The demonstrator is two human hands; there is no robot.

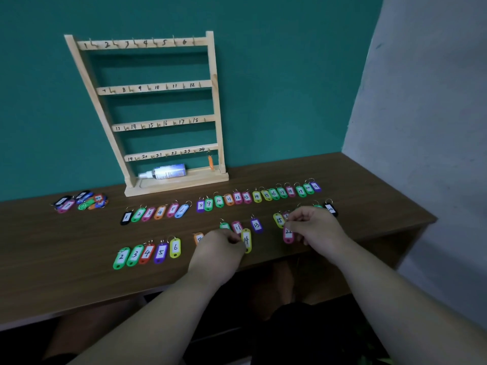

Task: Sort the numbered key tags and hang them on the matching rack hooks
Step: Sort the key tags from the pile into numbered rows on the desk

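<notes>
Brown wood forms the worktop. Nearest to the person, at the left, a front row of five tags marked 2 to 6 lies side by side. Just right of it the left hand has its fingers curled and pinches the upper end of a yellow tag marked 14, which lies flat on the wood. The right hand pinches the top of a pink tag marked 22, which also touches the worktop. Between and behind the hands lie loose tags with the numbers 11, 13 and 15, and some are partly hidden by the hands. Farther back, a middle row shows 1 to 6. To its right a long row starts at 8 and climbs into the twenties. A mixed heap of tags sits at the far left. At the back the wooden rack stands against the teal wall, with four bars numbered 1 to 24. One orange tag hangs under hook 24, and a spray bottle lies on the base of the rack.
</notes>
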